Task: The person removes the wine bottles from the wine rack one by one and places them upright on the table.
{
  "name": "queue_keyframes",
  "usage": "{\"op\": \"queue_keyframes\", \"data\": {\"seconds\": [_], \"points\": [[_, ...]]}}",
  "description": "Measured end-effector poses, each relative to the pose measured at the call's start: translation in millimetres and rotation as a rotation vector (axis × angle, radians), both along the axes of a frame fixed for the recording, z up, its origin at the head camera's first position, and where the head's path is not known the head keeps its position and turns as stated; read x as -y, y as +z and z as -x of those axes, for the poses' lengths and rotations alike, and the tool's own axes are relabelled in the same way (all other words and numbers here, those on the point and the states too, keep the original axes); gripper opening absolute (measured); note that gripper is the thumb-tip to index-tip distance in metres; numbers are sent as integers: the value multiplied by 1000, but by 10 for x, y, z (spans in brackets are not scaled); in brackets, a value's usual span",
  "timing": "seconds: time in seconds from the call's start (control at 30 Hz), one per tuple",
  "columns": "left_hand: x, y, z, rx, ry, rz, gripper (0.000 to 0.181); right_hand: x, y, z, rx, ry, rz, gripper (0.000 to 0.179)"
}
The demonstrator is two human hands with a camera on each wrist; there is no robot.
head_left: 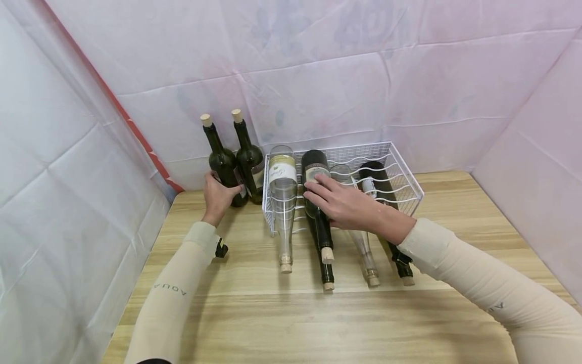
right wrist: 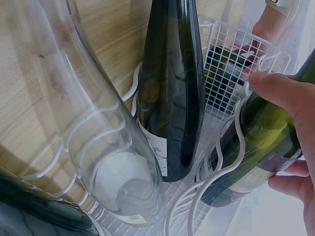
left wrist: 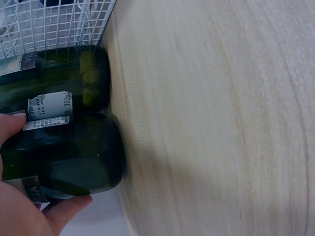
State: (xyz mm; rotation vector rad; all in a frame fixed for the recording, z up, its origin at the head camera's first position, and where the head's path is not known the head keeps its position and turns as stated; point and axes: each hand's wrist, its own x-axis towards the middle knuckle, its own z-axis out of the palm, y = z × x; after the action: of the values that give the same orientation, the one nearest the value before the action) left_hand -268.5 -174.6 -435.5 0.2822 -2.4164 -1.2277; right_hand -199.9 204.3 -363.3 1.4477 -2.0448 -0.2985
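Note:
My left hand is wrapped round the lower body of a corked dark green wine bottle, thumb on one side and fingers on the other. Against it stands a second corked dark green bottle, upright too. My right hand holds a dark green wine bottle lying on the upper wavy wires of a white wire rack, its corked neck towards me. In the right wrist view, the thumb and fingers lie on opposite sides of this bottle's labelled body.
A clear bottle with a white label lies on the rack's upper level at left. Lower down lie another clear bottle, a dark one at right and a dark neck below the held bottle. Fabric walls enclose the wooden table.

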Motion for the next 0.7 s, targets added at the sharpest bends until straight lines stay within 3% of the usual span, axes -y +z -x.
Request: {"op": "queue_keyframes", "data": {"seconds": [0.37,0.7], "points": [[-14,-24,-21,15,-10,-16,96,9,-52,13,-40,40,52,92],[-15,-19,-18,42,-38,-26,97,14,-121,50,-115,111,129,47]]}}
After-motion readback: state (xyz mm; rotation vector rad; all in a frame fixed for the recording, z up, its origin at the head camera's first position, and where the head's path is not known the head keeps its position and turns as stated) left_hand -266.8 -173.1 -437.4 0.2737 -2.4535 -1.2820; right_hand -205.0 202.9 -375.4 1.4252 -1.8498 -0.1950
